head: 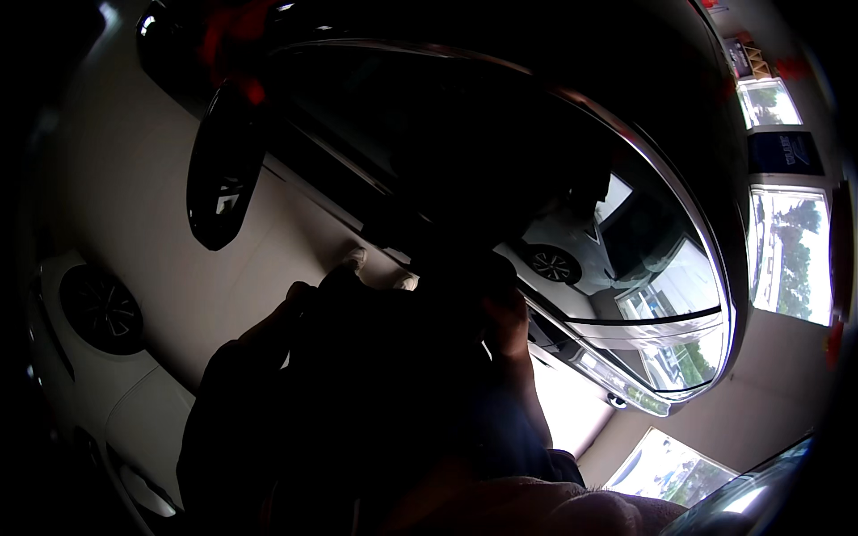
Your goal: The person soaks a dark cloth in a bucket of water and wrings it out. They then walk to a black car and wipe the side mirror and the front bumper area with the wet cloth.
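Note:
A dark, glossy car stands directly before me, its side window (pixel 643 268) reflecting a wheel and bright windows. Its black side mirror (pixel 226 167) sticks out at the upper left. My right hand (pixel 507 321) is in deep shadow near the lower edge of that window; its fingers are hard to make out, and whether it holds anything is hidden. My left hand (pixel 299 293) shows as a dark outline in front of the pale floor, left of my body. Its fingers cannot be told apart. My shoes (pixel 356 260) show below, on the floor beside the car.
A light-coloured car (pixel 147 395) with a dark wheel (pixel 102 309) stands at the left. Bright building windows (pixel 791 254) line the wall at the right, with a dark blue sign (pixel 784 153) between them. Part of another vehicle (pixel 751 496) shows at the lower right.

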The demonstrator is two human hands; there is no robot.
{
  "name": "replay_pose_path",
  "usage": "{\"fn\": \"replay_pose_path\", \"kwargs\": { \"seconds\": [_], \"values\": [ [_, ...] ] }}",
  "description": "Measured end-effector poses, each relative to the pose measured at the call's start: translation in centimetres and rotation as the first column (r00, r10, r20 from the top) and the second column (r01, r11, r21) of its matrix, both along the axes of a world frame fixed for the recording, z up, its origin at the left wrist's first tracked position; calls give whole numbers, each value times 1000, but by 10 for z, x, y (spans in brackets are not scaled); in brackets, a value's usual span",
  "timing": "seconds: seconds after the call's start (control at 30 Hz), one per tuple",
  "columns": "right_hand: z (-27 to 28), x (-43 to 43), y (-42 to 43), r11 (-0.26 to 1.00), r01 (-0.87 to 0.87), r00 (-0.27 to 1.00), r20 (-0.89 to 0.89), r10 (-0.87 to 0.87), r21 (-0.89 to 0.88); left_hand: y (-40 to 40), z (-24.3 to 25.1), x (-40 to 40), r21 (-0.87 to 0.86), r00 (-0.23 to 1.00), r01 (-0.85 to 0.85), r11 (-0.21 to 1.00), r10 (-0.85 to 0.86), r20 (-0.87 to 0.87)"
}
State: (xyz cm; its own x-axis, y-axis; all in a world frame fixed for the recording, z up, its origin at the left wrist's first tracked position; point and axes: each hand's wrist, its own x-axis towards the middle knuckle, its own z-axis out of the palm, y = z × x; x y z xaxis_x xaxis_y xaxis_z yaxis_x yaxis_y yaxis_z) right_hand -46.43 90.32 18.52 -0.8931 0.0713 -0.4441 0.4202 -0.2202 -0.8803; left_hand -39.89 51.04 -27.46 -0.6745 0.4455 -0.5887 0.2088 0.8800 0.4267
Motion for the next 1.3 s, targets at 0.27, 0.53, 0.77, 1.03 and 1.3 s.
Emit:
{"fn": "replay_pose_path", "kwargs": {
  "seconds": [0.27,0.53,0.77,1.03,1.3],
  "values": [
    [-26,6,1,997,28,997,-73,-23,66,-1,21,-29,-29,987,-13,999,17,161],
    [-35,24,-26,993,108,993,-45,-106,45,-38,25,-13,-77,418,-793,604,632,652],
    [-37,57,-30,963,268,962,60,-268,-1,-48,34,-26,-110,106,-931,349,546,831],
    [-40,110,-64,967,251,964,98,-247,-29,-24,92,-15,-217,905,400,890,-348,245],
    [-96,196,-104,951,305,929,234,-287,-46,-99,140,50,-363,903,188,913,-15,429]
  ]
}}
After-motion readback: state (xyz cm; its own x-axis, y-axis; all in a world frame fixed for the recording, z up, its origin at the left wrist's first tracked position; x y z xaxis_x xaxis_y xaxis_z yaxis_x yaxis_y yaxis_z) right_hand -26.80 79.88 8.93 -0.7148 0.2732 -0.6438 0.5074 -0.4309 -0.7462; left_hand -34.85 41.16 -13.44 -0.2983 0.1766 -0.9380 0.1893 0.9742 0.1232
